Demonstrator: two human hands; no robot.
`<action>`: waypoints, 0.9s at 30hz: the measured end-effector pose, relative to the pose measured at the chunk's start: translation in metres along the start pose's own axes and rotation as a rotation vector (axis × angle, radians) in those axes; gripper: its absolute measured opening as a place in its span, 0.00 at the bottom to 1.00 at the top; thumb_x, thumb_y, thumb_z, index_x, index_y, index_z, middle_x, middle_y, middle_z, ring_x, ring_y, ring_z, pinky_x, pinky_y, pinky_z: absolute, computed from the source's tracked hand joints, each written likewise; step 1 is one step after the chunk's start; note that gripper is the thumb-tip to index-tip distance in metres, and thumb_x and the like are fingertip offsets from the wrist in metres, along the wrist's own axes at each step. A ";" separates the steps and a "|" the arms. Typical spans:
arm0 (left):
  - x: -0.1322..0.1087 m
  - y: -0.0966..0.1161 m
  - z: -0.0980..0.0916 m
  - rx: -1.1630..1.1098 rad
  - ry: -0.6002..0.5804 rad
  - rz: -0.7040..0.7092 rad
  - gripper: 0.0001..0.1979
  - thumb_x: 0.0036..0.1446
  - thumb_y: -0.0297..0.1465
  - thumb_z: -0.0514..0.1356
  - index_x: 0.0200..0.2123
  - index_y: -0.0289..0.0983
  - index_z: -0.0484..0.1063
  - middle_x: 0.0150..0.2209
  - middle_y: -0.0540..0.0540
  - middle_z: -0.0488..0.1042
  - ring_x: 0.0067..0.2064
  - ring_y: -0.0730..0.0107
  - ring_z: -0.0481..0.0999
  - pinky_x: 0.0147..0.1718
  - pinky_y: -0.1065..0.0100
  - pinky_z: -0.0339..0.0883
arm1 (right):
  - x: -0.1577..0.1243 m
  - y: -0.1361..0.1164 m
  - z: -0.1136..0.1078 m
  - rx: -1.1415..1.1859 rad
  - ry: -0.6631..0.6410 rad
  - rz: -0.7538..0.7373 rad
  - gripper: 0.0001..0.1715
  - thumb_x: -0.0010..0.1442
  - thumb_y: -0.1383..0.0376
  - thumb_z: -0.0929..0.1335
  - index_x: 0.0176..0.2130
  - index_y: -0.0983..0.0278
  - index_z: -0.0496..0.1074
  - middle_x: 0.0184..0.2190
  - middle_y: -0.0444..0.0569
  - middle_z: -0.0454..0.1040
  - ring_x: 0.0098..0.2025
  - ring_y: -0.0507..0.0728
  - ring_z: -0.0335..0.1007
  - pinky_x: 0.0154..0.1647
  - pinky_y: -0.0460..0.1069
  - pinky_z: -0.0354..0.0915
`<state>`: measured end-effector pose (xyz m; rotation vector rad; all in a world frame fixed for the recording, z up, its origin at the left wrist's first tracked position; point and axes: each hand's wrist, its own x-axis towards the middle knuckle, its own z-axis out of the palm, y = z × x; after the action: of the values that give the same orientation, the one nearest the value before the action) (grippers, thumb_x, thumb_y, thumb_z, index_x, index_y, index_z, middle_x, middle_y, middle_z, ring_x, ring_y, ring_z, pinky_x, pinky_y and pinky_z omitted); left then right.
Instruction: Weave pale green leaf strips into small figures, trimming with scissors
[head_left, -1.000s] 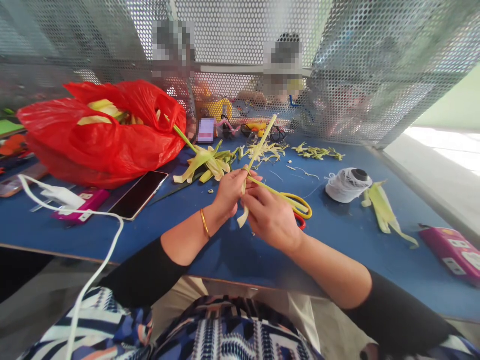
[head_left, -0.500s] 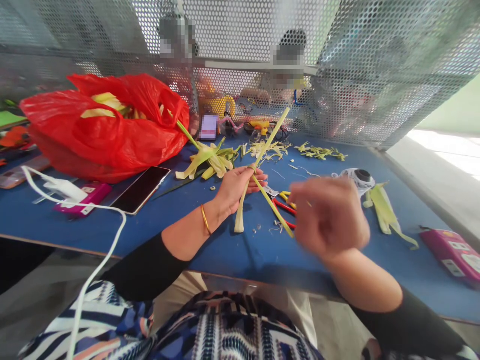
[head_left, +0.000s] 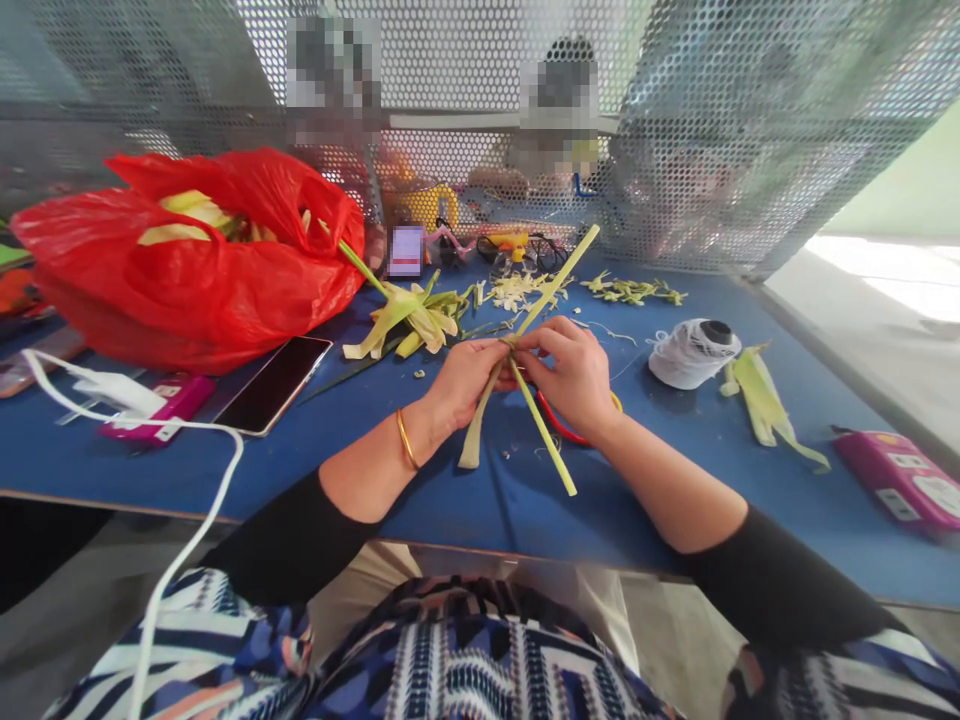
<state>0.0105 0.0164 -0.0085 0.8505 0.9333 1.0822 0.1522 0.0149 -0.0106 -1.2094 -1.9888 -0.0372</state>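
Note:
Long pale-green corn husk strips [head_left: 553, 450] cross at a knot-like joint in front of me. My left hand [head_left: 469, 378] is closed on the joint from the left, fingers underneath. From the right, my right hand [head_left: 574, 372] pinches at the same crossing, its fingertips touching the left ones. One strip points up and away, one toward me to the right, and a flatter one [head_left: 472, 440] hangs down to the left. Partly hidden under my right hand lie scissors with red handles [head_left: 559, 418]. A white thread spool [head_left: 691, 354] stands to the right.
At left sits a red plastic bag [head_left: 187, 290] of husks, with a phone [head_left: 276, 385] and a purple box with a white cable [head_left: 169, 412] before it. Husk pieces [head_left: 412, 318] lie mid-table. Another husk [head_left: 765, 395] and a purple box [head_left: 900, 480] are right. Perforated mesh [head_left: 465, 60] stands behind.
My right hand has moved left from over the table to the crossing of the strips and now pinches there. The spool it partly covered shows fully. My left hand keeps its hold.

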 end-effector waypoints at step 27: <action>-0.001 0.007 -0.001 -0.051 -0.008 -0.071 0.10 0.58 0.26 0.55 0.31 0.34 0.77 0.28 0.41 0.81 0.33 0.63 0.82 0.37 0.64 0.76 | 0.009 0.013 0.002 0.367 0.031 0.213 0.08 0.58 0.67 0.65 0.35 0.63 0.75 0.33 0.47 0.76 0.37 0.55 0.69 0.41 0.51 0.65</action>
<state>0.0073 0.0176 -0.0020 0.7740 0.9192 1.0368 0.1587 0.0296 -0.0103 -1.1593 -1.7344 0.3968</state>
